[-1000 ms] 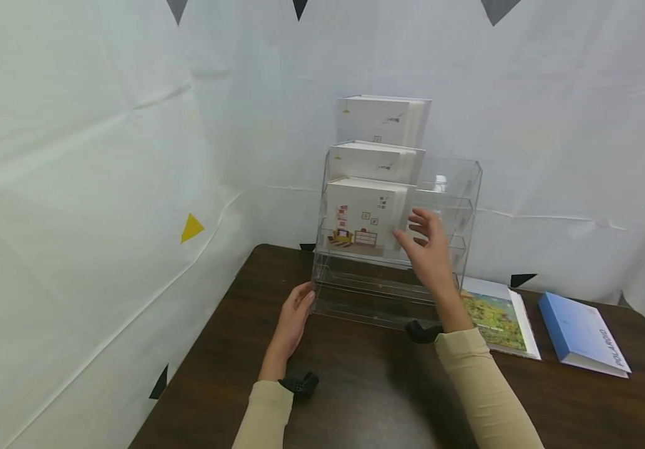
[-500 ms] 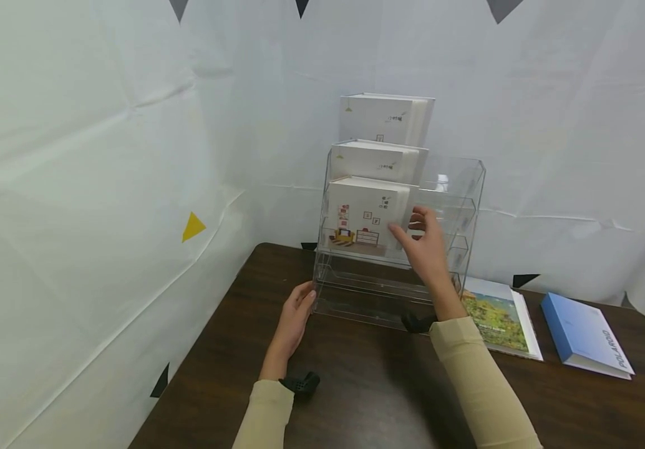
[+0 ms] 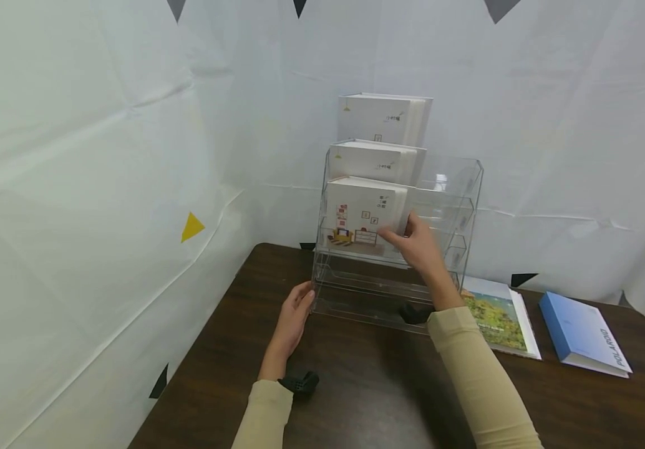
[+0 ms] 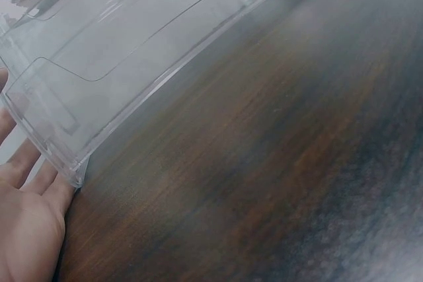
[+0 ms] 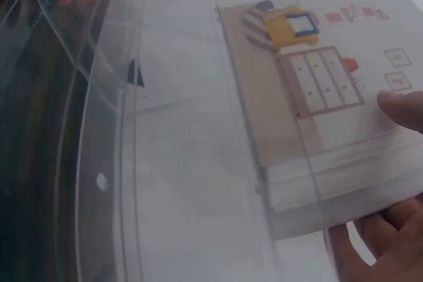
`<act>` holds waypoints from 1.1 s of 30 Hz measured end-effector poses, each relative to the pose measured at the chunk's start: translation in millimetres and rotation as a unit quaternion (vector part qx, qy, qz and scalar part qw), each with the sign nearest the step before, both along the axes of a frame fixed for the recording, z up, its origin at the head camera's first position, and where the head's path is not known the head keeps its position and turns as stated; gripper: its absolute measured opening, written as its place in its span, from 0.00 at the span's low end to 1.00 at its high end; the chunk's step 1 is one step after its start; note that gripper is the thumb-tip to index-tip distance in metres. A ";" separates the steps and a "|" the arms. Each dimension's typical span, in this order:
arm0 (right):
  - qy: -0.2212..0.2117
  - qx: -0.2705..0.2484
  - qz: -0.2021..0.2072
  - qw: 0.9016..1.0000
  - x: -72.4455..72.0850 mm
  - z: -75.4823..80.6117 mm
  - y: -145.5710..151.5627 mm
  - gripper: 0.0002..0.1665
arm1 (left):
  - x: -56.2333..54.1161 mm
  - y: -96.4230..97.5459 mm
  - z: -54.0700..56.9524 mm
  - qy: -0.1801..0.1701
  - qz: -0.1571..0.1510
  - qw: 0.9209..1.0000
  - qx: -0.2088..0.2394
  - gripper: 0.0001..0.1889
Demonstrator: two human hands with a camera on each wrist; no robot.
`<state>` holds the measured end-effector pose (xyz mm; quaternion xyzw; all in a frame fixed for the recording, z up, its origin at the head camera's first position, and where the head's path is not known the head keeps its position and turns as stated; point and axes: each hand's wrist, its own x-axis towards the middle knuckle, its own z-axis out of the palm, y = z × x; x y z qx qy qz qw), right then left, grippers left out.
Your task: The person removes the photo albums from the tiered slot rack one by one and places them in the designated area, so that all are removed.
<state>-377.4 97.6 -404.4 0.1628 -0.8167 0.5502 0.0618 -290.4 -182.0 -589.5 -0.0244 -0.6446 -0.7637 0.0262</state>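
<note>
Clear rack (image 3: 450,203) is our biggest handled piece and probably light, so bracing matters: left hand (image 3: 291,318) rests on its left side, fingers extended, not wrapped round it. Front book (image 3: 356,215) stands in a rack tier, lower edge behind the tier's clear lip. Right hand (image 3: 420,249) pinches it: thumb on cover, other fingers behind the right edge. That's an off-centre grip, so it could twist; we keep the wrist square, bottom edge level, pinch firm without denting the cover. Lip looks like the likeliest snag; no dragging across it.

Around us: white sheeting (image 3: 131,187) on 2 sides, dark table (image 3: 345,386) underneath. Rear book (image 3: 375,118) and middle book (image 3: 367,163), 2 similar white covers, step up behind; finger room may be tight. Landscape-cover book (image 3: 493,318) and blue POLAROID book (image 3: 586,337) lie flat, right of the rack. Right sleeve (image 3: 476,368) passes near the former. Right wrist camera (image 3: 415,313) hangs near the rack's front; can't tell if touching, so we watch for knocks.
</note>
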 end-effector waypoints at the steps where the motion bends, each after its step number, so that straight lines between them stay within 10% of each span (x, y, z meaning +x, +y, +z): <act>1: -0.009 0.001 0.012 1.000 -0.8 -0.4 0.6 0.36 | 0.1 0.0 -0.1 0.000 0.000 1.000 -0.001 0.28; 33: -0.055 -0.143 0.021 0.988 -0.5 0.0 4.3 0.34 | -0.7 12.0 0.5 0.002 0.000 1.000 -0.004 0.28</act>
